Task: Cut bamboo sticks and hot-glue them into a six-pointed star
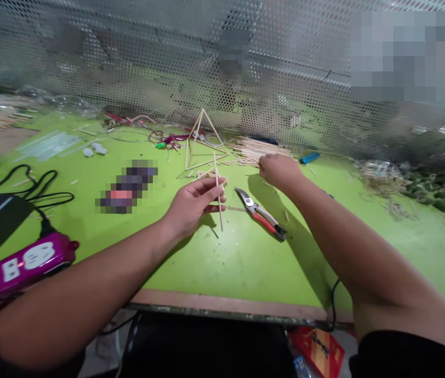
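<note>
My left hand, over the middle of the green table, pinches a thin wooden stick between thumb and fingers; the stick stands nearly upright. My right hand is at the near right edge of a pile of similar sticks. Its fingers are curled downward, and whatever they hold, if anything, is hidden. Between the hands lie pruning shears with red and pale handles, blades pointing away from me. Behind my left hand stands a pyramid-like frame of sticks, and short stick pieces lie near its base.
A perforated metal screen rises along the back. On the left are a pink power strip, black cables, clear glue sticks and a blurred-out object. A blue item and green coiled pieces lie right.
</note>
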A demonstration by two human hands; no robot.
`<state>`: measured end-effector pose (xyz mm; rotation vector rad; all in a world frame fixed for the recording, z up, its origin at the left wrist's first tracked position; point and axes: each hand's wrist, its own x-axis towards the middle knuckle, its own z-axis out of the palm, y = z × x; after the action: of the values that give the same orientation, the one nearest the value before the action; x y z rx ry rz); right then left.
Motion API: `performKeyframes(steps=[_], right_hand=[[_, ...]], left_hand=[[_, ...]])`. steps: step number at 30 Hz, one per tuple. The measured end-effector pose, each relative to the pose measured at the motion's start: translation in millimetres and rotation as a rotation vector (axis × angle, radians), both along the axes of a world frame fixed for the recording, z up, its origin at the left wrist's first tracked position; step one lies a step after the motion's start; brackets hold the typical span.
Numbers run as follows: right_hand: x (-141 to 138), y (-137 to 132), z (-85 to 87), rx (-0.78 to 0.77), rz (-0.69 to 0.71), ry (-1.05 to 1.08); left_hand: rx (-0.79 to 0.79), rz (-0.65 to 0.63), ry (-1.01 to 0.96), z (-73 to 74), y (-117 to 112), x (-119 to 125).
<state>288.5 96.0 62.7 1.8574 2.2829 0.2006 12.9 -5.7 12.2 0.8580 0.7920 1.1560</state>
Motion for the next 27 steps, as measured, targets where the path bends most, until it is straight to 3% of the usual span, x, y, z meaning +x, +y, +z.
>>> performKeyframes(steps=[3,6,8,11,15,20,27], right_hand=[[-7.6,-12.3,24.2,0.18,-0.004,0.158],[-18.4,-39.5,46.5,0.446,0.026,0.832],[-24.9,-64.7,56.6,0.373,0.099,1.195],[-28.6,-105.3,61.4,0.202,0.127,1.469],[-22.0,-142.9,47.2,0.07,0.055,1.716],[-18.1,-147.3,18.1,-0.106,-0.144,1.817],[-21.7,-140.2,-0.5,-0.203,-0.135,1.896]], left_hand=[[-0.001,0.005,-0.006,6.4,-1.6,0.6],[-0.002,0.015,0.0,7.2,-1.5,0.5],[0.001,0.013,0.005,3.9,-0.5,0.7],[0.029,0.042,0.04,-1.4,0.3,0.9],[0.167,0.081,0.197,4.4,-4.3,-2.3],[0.337,-0.1,0.3,21.2,-14.7,-9.4],[0.27,-0.084,0.345,8.2,-13.6,0.0]])
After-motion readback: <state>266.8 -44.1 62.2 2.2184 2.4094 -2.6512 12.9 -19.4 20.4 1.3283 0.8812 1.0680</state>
